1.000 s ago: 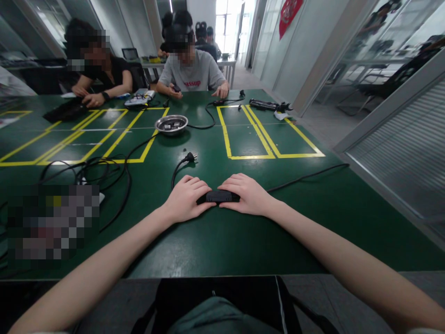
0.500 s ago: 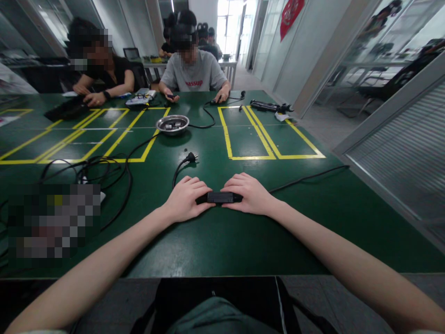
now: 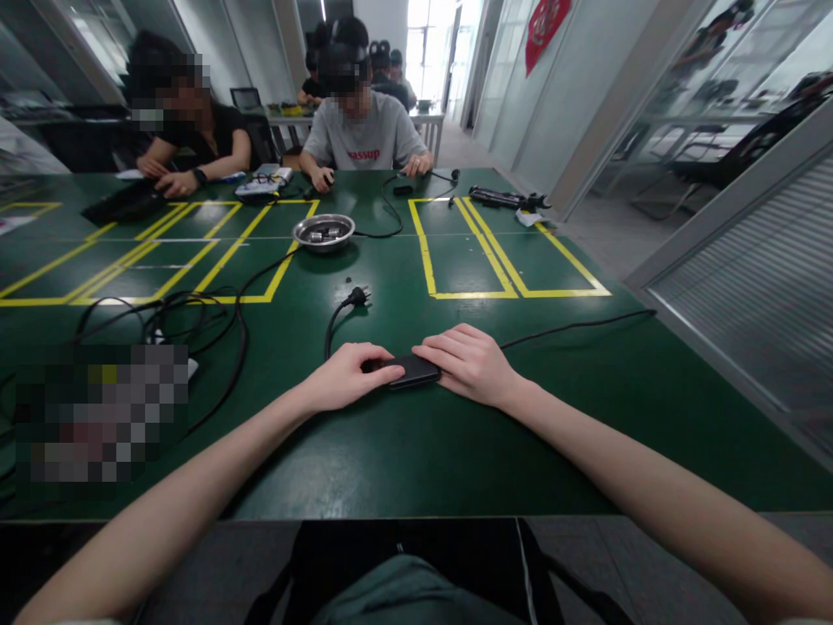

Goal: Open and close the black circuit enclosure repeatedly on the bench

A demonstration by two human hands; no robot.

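A flat black power adapter (image 3: 414,371) lies on the green table (image 3: 416,443) straight ahead of me. My left hand (image 3: 344,380) is curled around its left end, fingers bent over the top. My right hand (image 3: 469,365) lies over its right end, fingers pressed together on the casing. A black cable loops from the adapter's left side up to a plug (image 3: 357,297) lying on the table. A second thin black cable (image 3: 579,324) runs from under my right hand toward the table's right edge.
A metal bowl (image 3: 324,232) with small parts stands beyond the plug. Tangled black cables (image 3: 182,317) lie at the left. Yellow tape boxes (image 3: 478,260) mark the table. Two people sit across the table, their hands on small devices. A black tool (image 3: 506,198) lies far right.
The adapter stood on edge between my hands; now it lies flat and turned slightly. My left fingers have curled over its end and my right hand has shifted a little forward.
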